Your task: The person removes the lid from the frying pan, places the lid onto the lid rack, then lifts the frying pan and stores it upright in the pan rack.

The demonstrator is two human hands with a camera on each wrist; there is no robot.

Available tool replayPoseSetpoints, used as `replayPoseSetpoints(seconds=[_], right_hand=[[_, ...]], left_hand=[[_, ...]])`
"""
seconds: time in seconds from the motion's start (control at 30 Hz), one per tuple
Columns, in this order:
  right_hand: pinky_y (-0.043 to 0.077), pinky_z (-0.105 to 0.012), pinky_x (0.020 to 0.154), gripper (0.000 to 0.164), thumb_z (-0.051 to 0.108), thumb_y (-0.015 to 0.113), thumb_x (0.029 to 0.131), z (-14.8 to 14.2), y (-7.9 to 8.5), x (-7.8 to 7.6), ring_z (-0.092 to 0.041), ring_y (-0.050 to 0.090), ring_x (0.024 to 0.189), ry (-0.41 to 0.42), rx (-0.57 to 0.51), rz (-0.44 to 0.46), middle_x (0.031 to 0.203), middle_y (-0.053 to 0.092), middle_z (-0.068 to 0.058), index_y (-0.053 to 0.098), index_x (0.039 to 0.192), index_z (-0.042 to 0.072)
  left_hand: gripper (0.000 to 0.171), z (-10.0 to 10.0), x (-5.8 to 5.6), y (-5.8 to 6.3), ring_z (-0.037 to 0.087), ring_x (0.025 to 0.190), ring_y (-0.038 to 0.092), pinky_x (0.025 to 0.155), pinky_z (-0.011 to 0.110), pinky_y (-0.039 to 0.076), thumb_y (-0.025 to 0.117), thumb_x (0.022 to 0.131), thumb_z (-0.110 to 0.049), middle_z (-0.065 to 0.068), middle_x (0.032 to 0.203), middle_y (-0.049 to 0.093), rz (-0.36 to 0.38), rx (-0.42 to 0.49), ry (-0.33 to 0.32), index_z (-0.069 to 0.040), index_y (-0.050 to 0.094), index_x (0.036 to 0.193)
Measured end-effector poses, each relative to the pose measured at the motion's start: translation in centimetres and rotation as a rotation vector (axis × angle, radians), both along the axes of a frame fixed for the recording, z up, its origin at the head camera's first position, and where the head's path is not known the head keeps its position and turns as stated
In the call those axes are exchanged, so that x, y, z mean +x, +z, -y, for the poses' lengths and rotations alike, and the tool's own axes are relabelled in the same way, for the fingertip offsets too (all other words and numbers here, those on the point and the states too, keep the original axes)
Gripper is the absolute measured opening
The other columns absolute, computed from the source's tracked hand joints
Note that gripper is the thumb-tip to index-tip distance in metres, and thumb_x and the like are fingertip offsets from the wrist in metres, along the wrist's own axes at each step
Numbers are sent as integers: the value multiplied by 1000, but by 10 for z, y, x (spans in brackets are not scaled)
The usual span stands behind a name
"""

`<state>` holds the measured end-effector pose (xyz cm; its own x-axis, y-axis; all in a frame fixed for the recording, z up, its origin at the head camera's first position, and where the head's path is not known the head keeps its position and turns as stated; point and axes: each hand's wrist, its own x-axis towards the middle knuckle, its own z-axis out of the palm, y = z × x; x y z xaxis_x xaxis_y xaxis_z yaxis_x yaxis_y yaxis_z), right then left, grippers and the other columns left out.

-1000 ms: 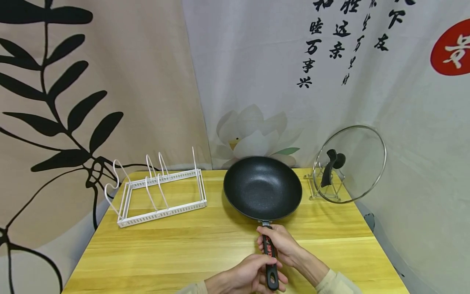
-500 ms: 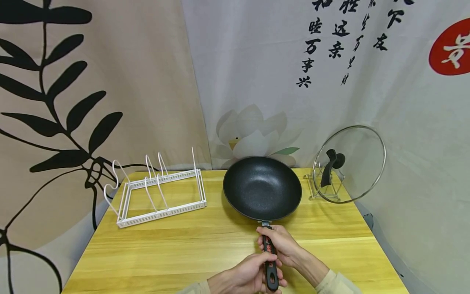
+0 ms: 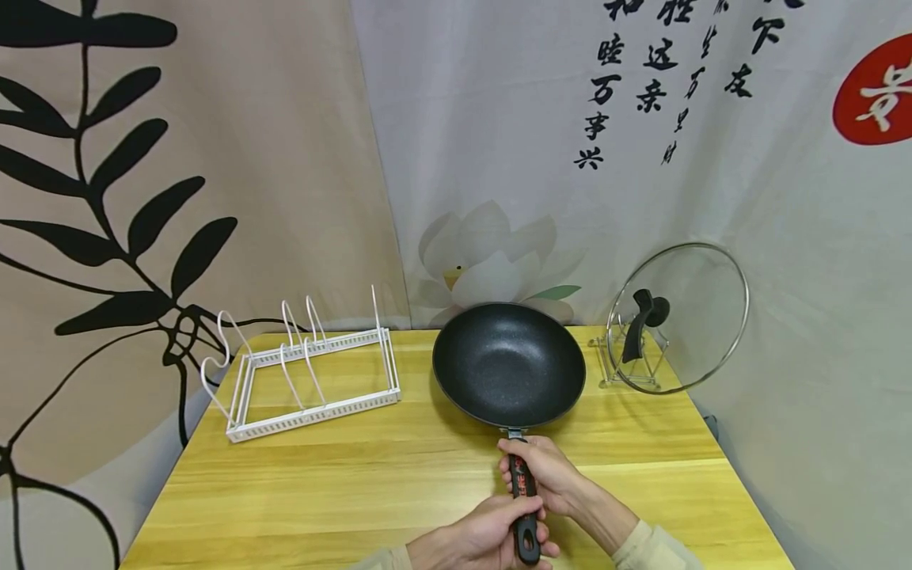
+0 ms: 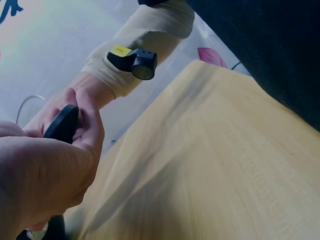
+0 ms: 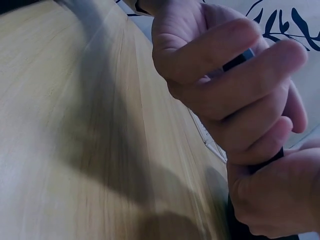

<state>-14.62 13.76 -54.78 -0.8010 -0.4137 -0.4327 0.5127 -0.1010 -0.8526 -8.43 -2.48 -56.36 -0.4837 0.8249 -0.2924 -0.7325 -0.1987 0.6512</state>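
A black wok (image 3: 509,364) with a speckled inside faces me at the middle of the table, its long handle (image 3: 522,479) pointing toward me. My right hand (image 3: 549,475) grips the handle close to the bowl, thumb along the top. Nearer the end, my left hand (image 3: 488,529) holds the same handle, thumb laid across it and fingers curled beneath. The hole in the handle's tip shows past the left thumb. In the left wrist view the dark handle end (image 4: 63,125) sticks out between fingers. The right wrist view shows both hands one above the other.
On the left of the wooden table (image 3: 321,483) stands a white rack (image 3: 313,413) with upright loops. At the back right a glass lid (image 3: 701,332) with a black knob leans upright in a small wire stand (image 3: 606,368). A printed curtain (image 3: 470,142) hangs behind.
My left hand has shifted slightly to the right and its thumb lies further across the handle. The wok and my right hand stay nearly where they were.
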Motion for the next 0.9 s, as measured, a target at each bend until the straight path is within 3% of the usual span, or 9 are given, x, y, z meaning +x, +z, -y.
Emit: replayPoseSetpoints(seconds=[0.2, 0.6, 0.9], right_hand=[[56, -21, 68, 19, 25, 62, 114, 0, -1, -2, -7, 61, 71, -1, -12, 22, 84, 68, 4, 58, 112, 6], [51, -18, 63, 21, 24, 57, 117, 4, 0, -4, -5, 54, 66, 4, -36, 50, 77, 56, 8, 50, 100, 13], [49, -19, 59, 31, 28, 57, 117, 6, -1, -6, -3, 52, 62, 13, -3, 25, 71, 53, 10, 52, 89, 16]], left_hand=[[19, -1, 1, 1, 1, 93, 76, 89, 22, 66, 39, 124, -31, -14, 92, 67, 6, 38, -8, -21, 53, 113], [24, -4, 3, -3, 3, 76, 50, 81, 18, 53, 37, 124, -28, -13, 84, 53, -2, 72, 14, -21, 47, 104], [28, -6, 3, -2, 3, 74, 47, 78, 19, 49, 34, 125, -30, -13, 82, 49, -23, 74, 15, -21, 45, 101]])
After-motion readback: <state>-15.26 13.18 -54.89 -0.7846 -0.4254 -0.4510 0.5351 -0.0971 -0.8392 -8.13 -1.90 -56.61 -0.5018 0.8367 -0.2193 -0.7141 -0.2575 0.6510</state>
